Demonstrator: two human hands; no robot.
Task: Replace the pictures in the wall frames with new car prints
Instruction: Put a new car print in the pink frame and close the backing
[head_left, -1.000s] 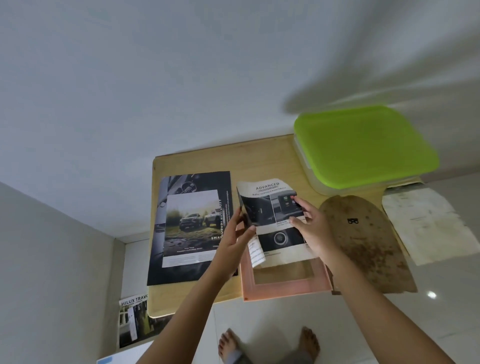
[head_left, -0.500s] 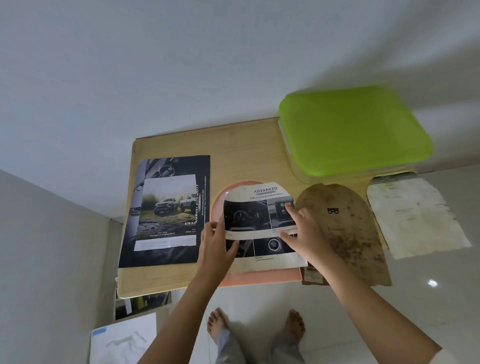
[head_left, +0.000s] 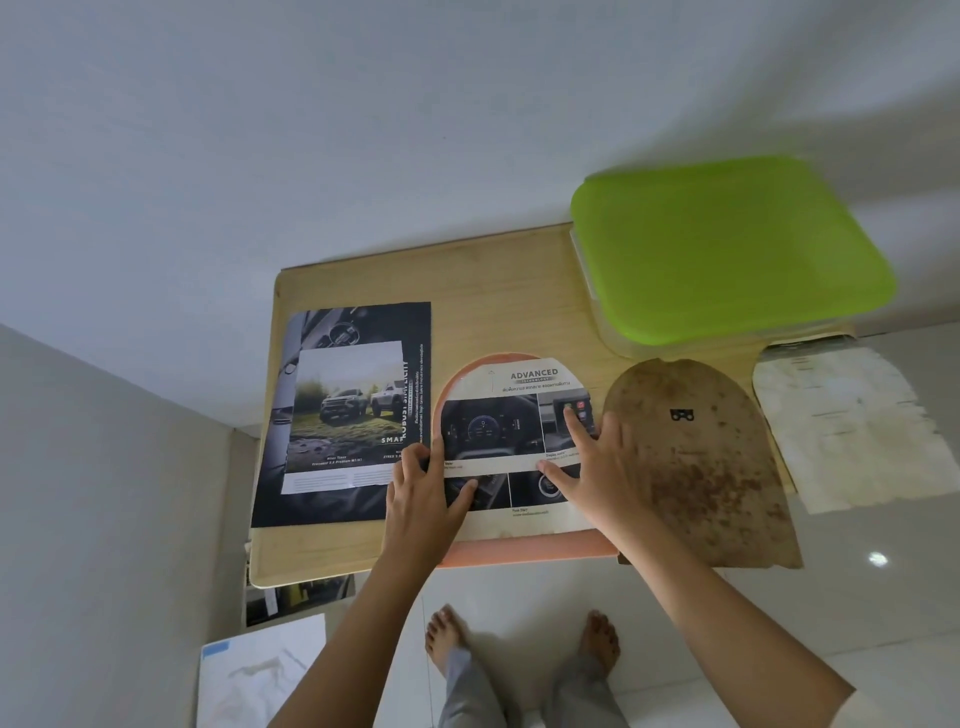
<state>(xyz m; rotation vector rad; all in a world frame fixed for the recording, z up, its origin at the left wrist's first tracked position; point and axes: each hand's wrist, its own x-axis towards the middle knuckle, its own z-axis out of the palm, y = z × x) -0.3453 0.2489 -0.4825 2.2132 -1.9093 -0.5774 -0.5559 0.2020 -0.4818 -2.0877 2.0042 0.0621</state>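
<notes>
Fingers (head_left: 574, 426) spread and nearly straight, the right hand (head_left: 597, 467) pressed flat on the right side of the arch-topped car print (head_left: 498, 410), gripping nothing. The left hand (head_left: 423, 488) lay flat on the print's left edge, thumb on the paper. The print sat on the pink frame (head_left: 519, 557), whose rim showed along its top and bottom. Left of the frame lay a dark glossy truck brochure (head_left: 343, 410), its lower corner hidden under the left hand. Right of the frame lay a brown, stained arched backing board (head_left: 701, 467), its near edge covered by the right hand; further right, a yellowed sheet (head_left: 852, 426). Beyond the frame stood a green-lidded box (head_left: 727, 249) on the pale wooden table (head_left: 493, 291)
</notes>
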